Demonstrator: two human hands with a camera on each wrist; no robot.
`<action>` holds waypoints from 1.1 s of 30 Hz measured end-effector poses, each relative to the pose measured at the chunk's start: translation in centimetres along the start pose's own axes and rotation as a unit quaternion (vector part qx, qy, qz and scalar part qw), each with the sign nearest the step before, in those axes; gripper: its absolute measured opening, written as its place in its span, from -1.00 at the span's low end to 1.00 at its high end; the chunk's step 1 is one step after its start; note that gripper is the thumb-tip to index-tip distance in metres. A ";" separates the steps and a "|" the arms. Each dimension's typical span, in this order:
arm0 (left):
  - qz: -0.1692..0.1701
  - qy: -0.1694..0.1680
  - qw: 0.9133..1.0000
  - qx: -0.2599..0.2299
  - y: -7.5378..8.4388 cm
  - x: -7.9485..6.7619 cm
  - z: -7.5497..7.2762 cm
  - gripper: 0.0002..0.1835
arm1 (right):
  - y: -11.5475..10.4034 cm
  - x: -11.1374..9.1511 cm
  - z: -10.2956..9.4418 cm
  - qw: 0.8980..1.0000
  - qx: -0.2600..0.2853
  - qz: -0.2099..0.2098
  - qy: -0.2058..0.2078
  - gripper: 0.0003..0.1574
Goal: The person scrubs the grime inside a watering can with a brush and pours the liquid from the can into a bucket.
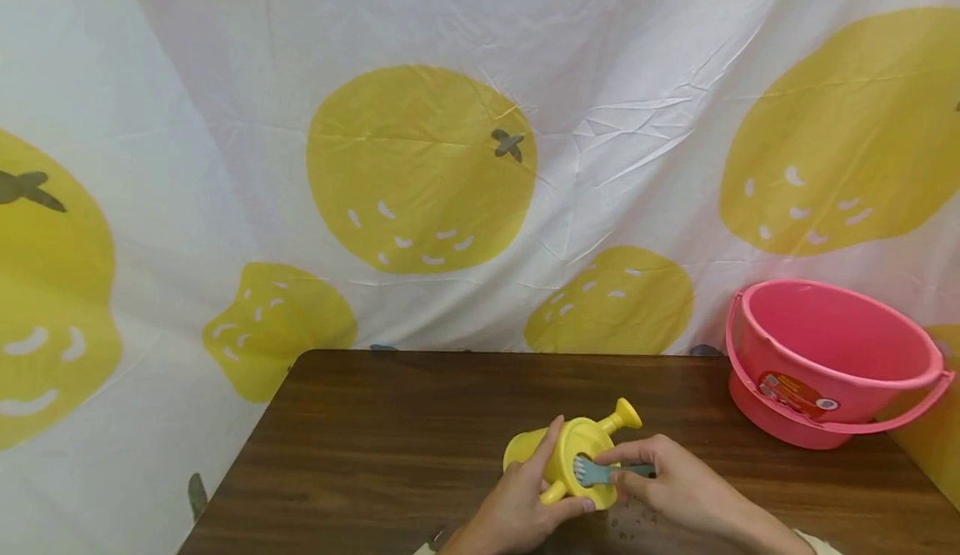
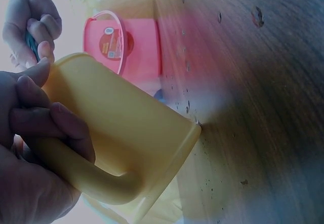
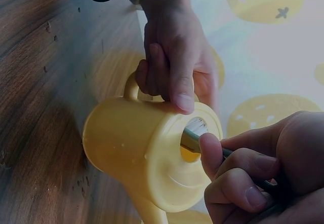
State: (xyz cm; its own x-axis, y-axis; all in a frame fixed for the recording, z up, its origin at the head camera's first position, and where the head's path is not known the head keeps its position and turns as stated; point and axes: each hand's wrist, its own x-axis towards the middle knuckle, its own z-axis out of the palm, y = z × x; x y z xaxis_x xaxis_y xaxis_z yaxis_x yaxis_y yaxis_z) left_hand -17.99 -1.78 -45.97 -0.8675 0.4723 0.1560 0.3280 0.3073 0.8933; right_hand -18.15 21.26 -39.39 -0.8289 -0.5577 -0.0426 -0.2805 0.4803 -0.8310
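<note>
A yellow watering can [image 1: 591, 432] lies tilted over the tabletop, its round top opening facing my right side and its spout [image 1: 617, 418] pointing away from me. My left hand [image 1: 513, 497] holds it, with fingers curled round the handle [image 2: 96, 181] and the thumb along the top rim [image 3: 202, 113]. In my right hand [image 1: 686, 482] a small brush [image 1: 596, 474] with a grey-green head and white bristles is pinched. The brush head sits at the can's opening, partly inside it in the right wrist view. Most of the brush's dark handle is hidden by the fingers.
A pink bucket [image 1: 750, 376] with its handle hanging down in front stands at the table's back right. Water drops [image 1: 626, 530] dot the dark wooden table [image 1: 375, 438] near the can. Behind hangs a white cloth [image 1: 600, 30] with yellow fruit prints.
</note>
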 end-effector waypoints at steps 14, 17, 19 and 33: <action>-0.005 -0.013 1.000 -0.016 -0.1 -0.1 0.0 0.03 | 0.4 0.5 0.9 1.000 0.004 -0.009 0.001 -0.63; -0.005 -0.015 1.000 -0.017 -0.1 -0.1 0.0 0.03 | 0.4 0.6 1.1 1.000 -0.007 -0.012 0.005 -0.63; -0.007 -0.016 1.000 -0.018 -0.1 -0.1 0.0 0.03 | 0.5 0.8 1.2 1.000 -0.015 -0.017 0.006 -0.62; 0.011 -0.012 1.000 -0.009 0.0 -0.2 0.1 0.00 | 0.6 1.5 2.1 0.999 -0.018 -0.027 0.012 -0.61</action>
State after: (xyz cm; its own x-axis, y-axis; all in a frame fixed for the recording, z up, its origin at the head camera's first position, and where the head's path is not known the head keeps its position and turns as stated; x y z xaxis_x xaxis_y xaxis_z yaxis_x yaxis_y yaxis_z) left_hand -17.78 -1.81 -46.05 -0.8509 0.4989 0.1646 0.3393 0.2826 0.8972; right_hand -18.56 19.25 -41.10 -0.8231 -0.5677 0.0156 -0.3421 0.4737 -0.8115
